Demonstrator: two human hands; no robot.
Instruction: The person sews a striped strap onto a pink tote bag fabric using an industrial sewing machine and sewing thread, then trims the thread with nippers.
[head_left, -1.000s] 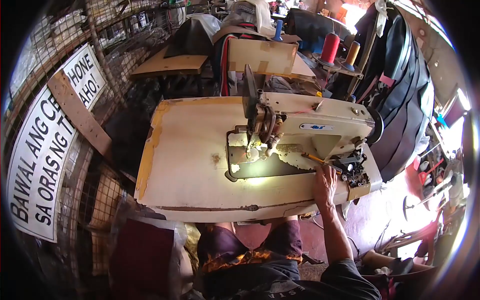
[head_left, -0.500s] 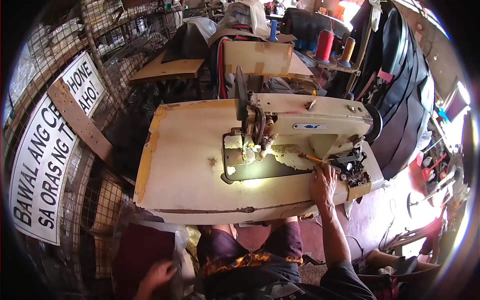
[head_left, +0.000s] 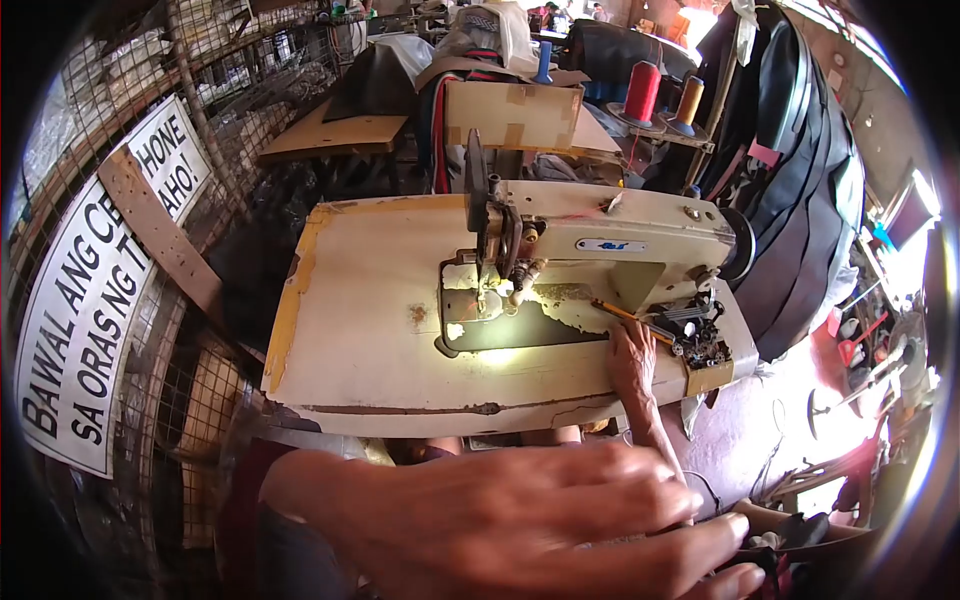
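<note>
My left hand [head_left: 500, 515] is large and close to the camera, reaching across the lower middle with fingers stretched to the right, slightly blurred. Nothing shows in it. My right hand [head_left: 632, 360] lies fairly flat on the sewing machine table [head_left: 370, 360], its fingertips beside a yellow-orange pencil-like stick [head_left: 613, 310]; I see no grip on it. In front of me stands a cream sewing machine [head_left: 590, 225], its lamp lighting the needle area [head_left: 492, 300]. To the right of that hand, small dark metal parts [head_left: 705, 335] lie in a recess by the table's end.
A wire-mesh rack [head_left: 200, 390] with a lettered sign [head_left: 90, 330] runs along the left. Behind the machine are a cardboard box [head_left: 550, 110] and red and gold thread spools [head_left: 642, 92]. Dark sheets of material [head_left: 800, 200] hang at right.
My left hand has come up from the lower left, across in front of the camera toward the right. My right hand stays by the stick; the view has shifted slightly.
</note>
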